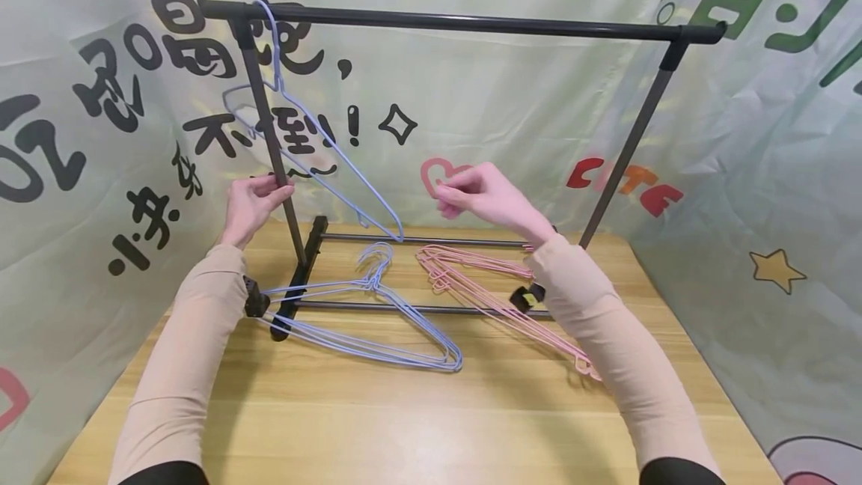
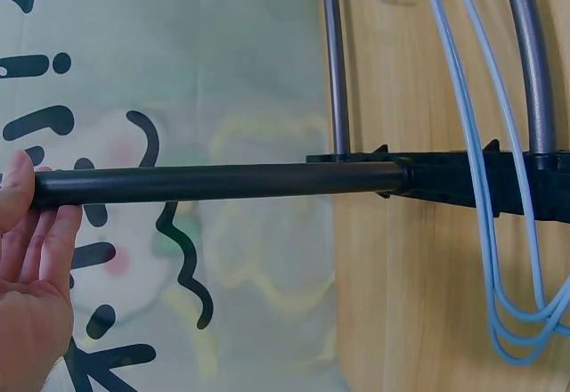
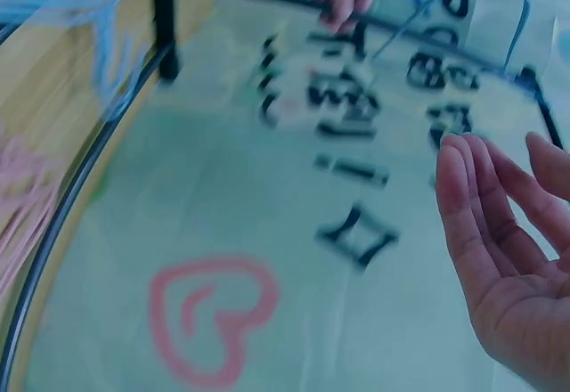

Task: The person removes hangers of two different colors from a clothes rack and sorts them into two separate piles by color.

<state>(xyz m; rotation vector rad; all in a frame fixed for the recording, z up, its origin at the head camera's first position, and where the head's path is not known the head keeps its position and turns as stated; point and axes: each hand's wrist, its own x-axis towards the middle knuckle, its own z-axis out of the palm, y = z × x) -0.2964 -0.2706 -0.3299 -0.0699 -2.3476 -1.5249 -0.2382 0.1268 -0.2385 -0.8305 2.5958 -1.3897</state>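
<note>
My left hand [image 1: 252, 208] grips the left upright post [image 2: 223, 183] of a black garment rack, thumb on one side and fingers on the other. A blue clothes hanger [image 1: 343, 159] hangs by its hook from the left end of the rack's top bar [image 1: 431, 19]. My right hand [image 1: 488, 197] is in the air below the bar, to the right of that hanger, holding nothing; its fingers [image 3: 472, 223] are loosely bent. Several blue hangers [image 1: 411, 358] lie stacked on the table at the left. Several pink hangers [image 1: 485, 298] lie stacked to the right, partly hidden by my right forearm.
The rack's right post [image 1: 629, 144] slants down behind my right forearm. Two low crossbars run across the wooden table [image 1: 364, 425], and the stacked hangers overlap the front crossbar [image 1: 404, 308]. A printed cloth [image 1: 518, 96] stands behind and at both sides.
</note>
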